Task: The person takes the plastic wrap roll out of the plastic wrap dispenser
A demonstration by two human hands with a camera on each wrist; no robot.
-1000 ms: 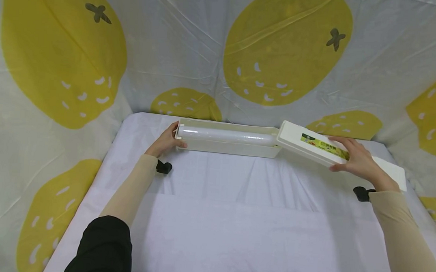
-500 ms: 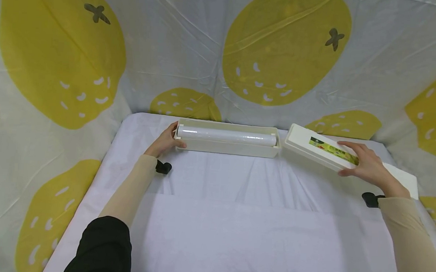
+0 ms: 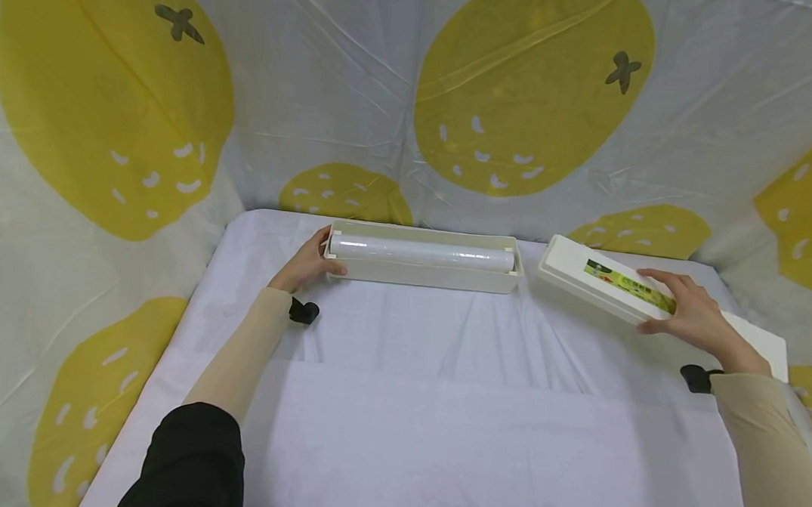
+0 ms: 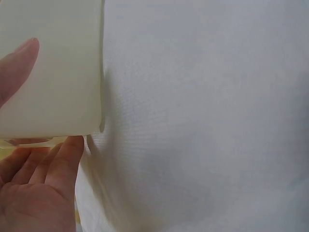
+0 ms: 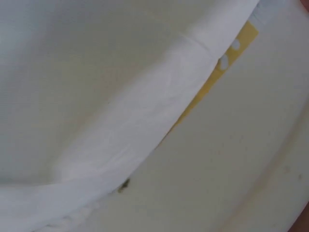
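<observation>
A long cream plastic wrap box (image 3: 432, 277) stands uncovered at the back of the bed-like surface, with a shiny roll of cling film (image 3: 423, 253) lying inside. My left hand (image 3: 306, 264) grips its left end, thumb on the front wall. In the left wrist view the fingers (image 4: 67, 159) meet the end of the box (image 4: 58, 92). To the right, my right hand (image 3: 696, 319) holds the long white lid (image 3: 572, 264) across its width, fingers over the far edge and thumb on the near one. The lid slants, bearing a green and yellow label (image 3: 625, 284).
White cloth (image 3: 466, 445) covers the work surface, creased in front of the box. A hanging sheet (image 3: 332, 76) printed with yellow lemons rises right behind and on both sides. The lid's near right end reaches the surface's right edge.
My right hand has carried the lid to the right and slightly toward me, away from the box's right end, uncovering the whole roll. The left hand and box have stayed in place.
</observation>
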